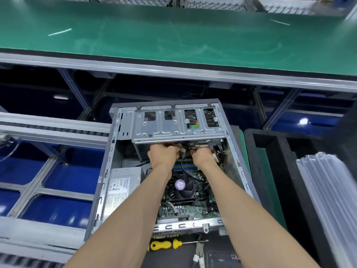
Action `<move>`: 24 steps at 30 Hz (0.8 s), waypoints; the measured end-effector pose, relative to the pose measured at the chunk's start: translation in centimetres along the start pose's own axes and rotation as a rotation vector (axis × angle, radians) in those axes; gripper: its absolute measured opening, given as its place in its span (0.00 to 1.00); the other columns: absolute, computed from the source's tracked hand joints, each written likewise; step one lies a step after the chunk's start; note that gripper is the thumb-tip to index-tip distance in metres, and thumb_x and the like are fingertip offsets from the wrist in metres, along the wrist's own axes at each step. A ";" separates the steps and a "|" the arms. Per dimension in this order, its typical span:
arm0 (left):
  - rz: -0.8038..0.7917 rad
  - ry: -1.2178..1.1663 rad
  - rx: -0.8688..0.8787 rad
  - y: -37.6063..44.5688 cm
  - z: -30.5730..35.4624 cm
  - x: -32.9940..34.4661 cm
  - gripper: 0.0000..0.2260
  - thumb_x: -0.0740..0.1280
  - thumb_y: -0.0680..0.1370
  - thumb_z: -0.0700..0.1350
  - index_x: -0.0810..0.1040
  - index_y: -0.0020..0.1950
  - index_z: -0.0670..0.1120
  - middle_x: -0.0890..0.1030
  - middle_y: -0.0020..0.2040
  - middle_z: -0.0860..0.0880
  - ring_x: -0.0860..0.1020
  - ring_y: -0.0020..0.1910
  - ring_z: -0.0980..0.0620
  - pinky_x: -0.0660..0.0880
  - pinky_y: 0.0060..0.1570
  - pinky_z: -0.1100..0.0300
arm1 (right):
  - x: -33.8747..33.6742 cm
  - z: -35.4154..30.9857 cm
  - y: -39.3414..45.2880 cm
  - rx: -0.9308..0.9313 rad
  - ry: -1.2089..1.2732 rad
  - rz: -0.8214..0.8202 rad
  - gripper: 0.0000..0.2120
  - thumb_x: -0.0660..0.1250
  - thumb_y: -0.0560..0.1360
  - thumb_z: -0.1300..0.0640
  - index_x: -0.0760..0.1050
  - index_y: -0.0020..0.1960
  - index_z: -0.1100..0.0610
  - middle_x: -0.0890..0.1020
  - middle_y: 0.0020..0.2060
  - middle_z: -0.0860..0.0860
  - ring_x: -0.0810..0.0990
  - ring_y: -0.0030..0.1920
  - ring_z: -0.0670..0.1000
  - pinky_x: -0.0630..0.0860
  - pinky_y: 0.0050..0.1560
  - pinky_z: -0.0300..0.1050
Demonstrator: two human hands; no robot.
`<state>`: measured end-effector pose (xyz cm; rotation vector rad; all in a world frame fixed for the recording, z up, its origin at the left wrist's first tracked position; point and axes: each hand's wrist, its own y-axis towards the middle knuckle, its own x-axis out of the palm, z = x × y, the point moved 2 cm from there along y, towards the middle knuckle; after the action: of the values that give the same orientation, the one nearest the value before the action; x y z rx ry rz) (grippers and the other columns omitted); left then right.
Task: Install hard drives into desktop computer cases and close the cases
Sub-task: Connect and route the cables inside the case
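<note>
A grey metal computer case (114, 171) lies open, its drive cage (179, 126) bare silver. Inside it, the circuit board (193, 209) is green, with a black fan (180, 187) carrying a round purple and white label at its centre. The power supply (120, 190) is silver with a white label printed in blue and black. A screwdriver (166, 245) below the case has a yellow handle with black patches. The long surface (173, 35) beyond is green with a black and silver edge. Bins (58, 190) at left are deep blue in silver frames. Black foam (270, 147) sits at right beside clear plastic sleeves (328, 190).
</note>
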<state>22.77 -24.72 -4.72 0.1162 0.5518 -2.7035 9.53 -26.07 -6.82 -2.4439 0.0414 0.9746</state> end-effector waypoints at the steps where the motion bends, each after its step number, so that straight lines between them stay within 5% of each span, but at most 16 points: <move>1: -0.004 -0.023 -0.010 -0.1 0.0 0.0 0.13 0.72 0.69 0.32 0.84 0.31 0.49 0.85 0.34 0.49 0.86 0.38 0.46 0.85 0.40 0.51 | 0.0 -0.1 -0.1 -0.001 -0.008 -0.001 0.16 0.56 0.84 0.60 0.73 0.68 0.64 0.75 0.66 0.64 0.74 0.67 0.62 0.71 0.64 0.49; 3: -0.013 -0.058 -0.031 -0.1 0.1 0.1 0.12 0.71 0.69 0.31 0.85 0.34 0.47 0.86 0.35 0.48 0.86 0.37 0.47 0.84 0.40 0.54 | -0.1 0.1 -0.3 0.004 -0.024 0.013 0.16 0.57 0.83 0.60 0.74 0.66 0.65 0.77 0.64 0.63 0.75 0.65 0.62 0.72 0.61 0.49; 6: -0.010 -0.061 -0.043 -0.1 0.1 0.1 0.09 0.71 0.69 0.32 0.85 0.36 0.45 0.86 0.36 0.48 0.86 0.38 0.49 0.83 0.38 0.58 | 0.1 0.6 -0.3 0.029 -0.043 0.039 0.07 0.60 0.81 0.61 0.72 0.45 0.62 0.79 0.45 0.61 0.81 0.53 0.63 0.77 0.50 0.51; 9: 0.048 0.155 -0.029 0.4 -0.1 0.0 0.04 0.73 0.70 0.35 0.81 0.36 0.40 0.82 0.40 0.44 0.79 0.35 0.48 0.77 0.34 0.60 | 0.1 0.3 -0.6 0.028 -0.057 0.054 0.13 0.61 0.80 0.61 0.64 0.37 0.57 0.74 0.36 0.57 0.79 0.44 0.61 0.73 0.42 0.48; 15: 0.143 0.324 0.002 0.9 0.0 0.5 0.07 0.65 0.75 0.34 0.72 0.50 0.43 0.74 0.58 0.39 0.74 0.56 0.39 0.75 0.60 0.48 | -0.1 -0.2 -1.1 0.011 0.136 -0.015 0.04 0.66 0.74 0.57 0.75 0.42 0.57 0.78 0.35 0.54 0.77 0.39 0.57 0.71 0.38 0.44; 19: 0.160 0.373 -0.017 1.4 -0.1 0.6 0.10 0.64 0.75 0.35 0.76 0.56 0.38 0.75 0.60 0.37 0.76 0.58 0.35 0.76 0.61 0.43 | 0.1 0.0 -0.9 -0.053 0.237 -0.039 0.11 0.73 0.73 0.48 0.84 0.51 0.53 0.85 0.46 0.52 0.81 0.49 0.55 0.78 0.55 0.49; 24: 0.137 0.393 -0.008 1.6 0.0 0.6 0.06 0.66 0.75 0.35 0.77 0.51 0.37 0.77 0.57 0.36 0.78 0.56 0.34 0.78 0.57 0.43 | 0.6 0.0 -0.4 -0.088 0.184 -0.045 0.14 0.73 0.75 0.48 0.84 0.56 0.54 0.86 0.50 0.53 0.81 0.54 0.55 0.78 0.58 0.50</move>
<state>22.84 -26.25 -5.36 0.6685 0.6379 -2.5520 10.06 -25.65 -7.01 -2.5968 0.0066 0.7437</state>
